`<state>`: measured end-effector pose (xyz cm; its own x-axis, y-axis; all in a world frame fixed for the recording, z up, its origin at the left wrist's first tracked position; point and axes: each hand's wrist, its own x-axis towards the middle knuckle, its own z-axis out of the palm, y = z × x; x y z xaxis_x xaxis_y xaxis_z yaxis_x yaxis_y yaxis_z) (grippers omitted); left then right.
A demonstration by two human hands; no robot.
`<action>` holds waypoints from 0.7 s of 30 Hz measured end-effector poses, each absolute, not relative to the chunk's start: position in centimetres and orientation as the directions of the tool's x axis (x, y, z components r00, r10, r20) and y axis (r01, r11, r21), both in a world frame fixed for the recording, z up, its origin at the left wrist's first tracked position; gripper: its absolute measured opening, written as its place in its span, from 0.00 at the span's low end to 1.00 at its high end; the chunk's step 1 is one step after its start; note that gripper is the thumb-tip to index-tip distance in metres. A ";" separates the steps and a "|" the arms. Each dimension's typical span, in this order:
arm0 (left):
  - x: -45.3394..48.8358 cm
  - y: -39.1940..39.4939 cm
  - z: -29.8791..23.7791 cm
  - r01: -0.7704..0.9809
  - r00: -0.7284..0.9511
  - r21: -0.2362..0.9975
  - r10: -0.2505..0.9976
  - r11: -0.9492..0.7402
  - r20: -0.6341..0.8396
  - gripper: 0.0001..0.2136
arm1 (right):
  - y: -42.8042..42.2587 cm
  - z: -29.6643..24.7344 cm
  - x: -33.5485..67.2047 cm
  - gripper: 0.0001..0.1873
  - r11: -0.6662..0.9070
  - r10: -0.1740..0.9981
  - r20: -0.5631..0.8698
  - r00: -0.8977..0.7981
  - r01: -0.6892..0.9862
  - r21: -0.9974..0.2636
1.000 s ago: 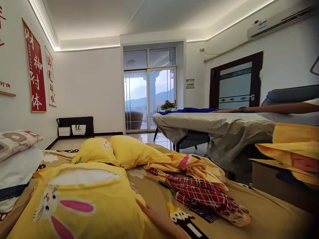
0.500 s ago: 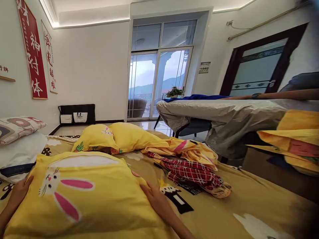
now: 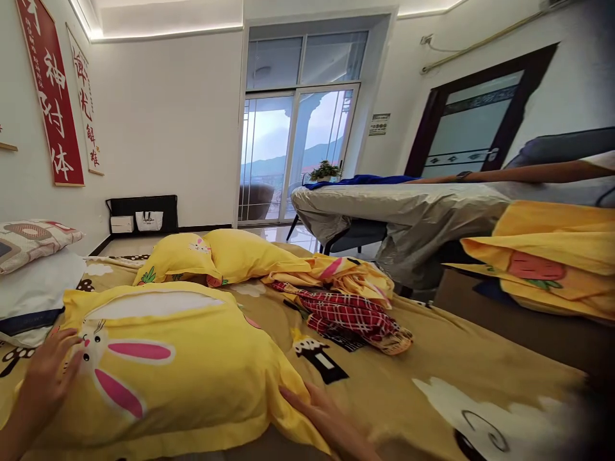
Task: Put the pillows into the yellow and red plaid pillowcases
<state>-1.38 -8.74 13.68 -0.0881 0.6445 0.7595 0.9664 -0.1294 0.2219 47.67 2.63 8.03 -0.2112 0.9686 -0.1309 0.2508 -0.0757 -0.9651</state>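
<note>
A plump yellow pillow with a white rabbit and pink ears lies on the bed in front of me. White filling shows through the long opening along its far edge. My left hand rests on the pillow's left end beside the rabbit's face, fingers stretched out and apart. At the right end, my right hand grips the pillow's side flap, thumb on top; its other fingers are partly hidden.
Beyond lie other yellow pillows, crumpled yellow cloth and red plaid cloth. White bedding is at left. To the right, yellow fabric tops a brown box. Another person's arm rests on the covered table.
My left hand has moved from the pillow's left edge onto its top, fingers spreading. My right hand has shifted nearer along the right side. The pillow lies flatter, its near edge now showing.
</note>
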 end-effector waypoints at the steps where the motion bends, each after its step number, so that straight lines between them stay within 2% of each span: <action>1: 0.8 -7.9 14.6 0.964 0.035 0.154 0.676 -0.217 0.736 0.15 | 2.6 7.9 48.0 0.31 -0.056 0.971 -0.118 -0.210 0.279 -0.959; 3: 4.3 -6.0 15.7 0.941 0.208 0.075 0.737 -0.331 0.643 0.15 | 3.0 7.1 49.6 0.29 -0.019 0.977 -0.099 -0.188 0.388 -0.921; 6: 8.1 -3.2 16.4 0.944 0.260 0.031 0.797 -0.329 0.546 0.19 | 4.3 5.9 52.2 0.27 0.050 0.990 -0.037 -0.139 0.577 -0.815; 9: 11.2 -1.1 16.9 0.964 0.226 0.030 0.877 -0.264 0.424 0.21 | 5.1 7.8 51.5 0.27 0.190 0.975 0.216 -0.060 0.730 -0.656; 10: 12.1 -0.8 17.3 0.968 0.223 0.031 0.907 -0.250 0.359 0.21 | 5.1 9.2 50.3 0.27 0.283 0.940 0.329 -0.094 0.754 -0.593; 12: 13.8 -0.8 18.2 0.969 0.233 0.030 0.945 -0.246 0.229 0.18 | 4.7 12.6 46.9 0.27 0.521 0.825 0.478 -0.300 0.730 -0.442; 14: 14.9 -1.8 19.4 0.954 0.288 0.041 0.945 -0.297 0.156 0.13 | 4.2 15.7 43.3 0.30 0.718 0.687 0.455 -0.566 0.625 -0.307; 15: 15.2 -2.5 20.0 0.937 0.334 0.054 0.932 -0.344 0.138 0.11 | 4.0 16.8 41.8 0.31 0.768 0.637 0.409 -0.654 0.585 -0.261; 16: 15.4 -3.2 20.6 0.912 0.394 0.073 0.911 -0.404 0.118 0.10 | 3.9 17.6 40.7 0.30 0.790 0.611 0.356 -0.707 0.570 -0.224; 18: 15.7 -4.3 21.5 0.829 0.542 0.130 0.839 -0.544 0.051 0.09 | 3.6 18.0 39.6 0.19 0.792 0.610 0.270 -0.745 0.590 -0.159; 19: 15.9 -4.6 21.8 0.768 0.625 0.169 0.780 -0.618 0.014 0.09 | 3.4 17.8 39.6 0.13 0.791 0.610 0.242 -0.755 0.597 -0.131; 21: 16.8 -4.3 21.9 0.611 0.782 0.248 0.621 -0.752 -0.044 0.11 | 2.5 17.1 40.3 0.11 0.816 0.575 0.222 -0.787 0.572 -0.084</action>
<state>16.81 -4.28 21.89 0.7822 0.6215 -0.0444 0.6113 -0.7515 0.2481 40.26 2.54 17.08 -0.7872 0.5754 0.2219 0.5724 0.8156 -0.0844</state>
